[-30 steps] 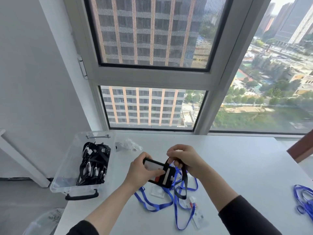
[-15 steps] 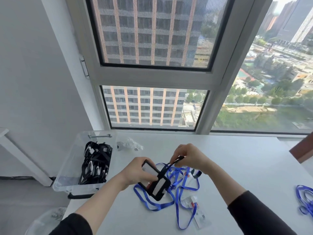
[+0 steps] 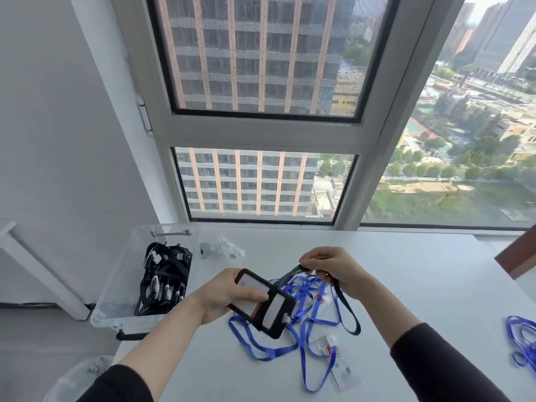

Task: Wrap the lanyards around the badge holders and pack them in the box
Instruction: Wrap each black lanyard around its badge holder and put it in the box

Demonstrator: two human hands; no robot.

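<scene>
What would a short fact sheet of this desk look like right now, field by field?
Left hand: grips the badge holder, tilted above the table
Right hand: pinches the black lanyard, whose free end hangs in a loop
Box: clear, at the table's left end, holding black bundles
Blue lanyards: loose under the hands, with clear holders
Far right: more blue straps
Wrapping: a black band crosses the holder; not finished
</scene>
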